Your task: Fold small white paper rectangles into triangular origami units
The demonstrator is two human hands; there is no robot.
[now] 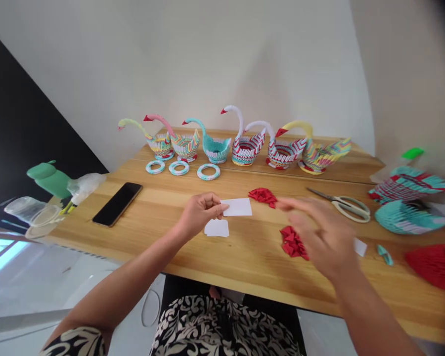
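Though blurred, right hand (324, 237) over half-hidden red paper pieces (291, 242).

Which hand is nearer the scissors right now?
Right. The right hand hovers, blurred, just left of the scissors; the left hand is much farther left, pinching a white paper slip.

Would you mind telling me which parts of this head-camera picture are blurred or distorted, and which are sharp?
In the head view, the right hand is smeared by motion blur, its fingers ghosted. The left hand, pinching a white paper slip, is fairly sharp. The row of paper swans is crisp. The right edge goes soft, with the folded paper pieces streaked. The table edge bows from wide-angle distortion.
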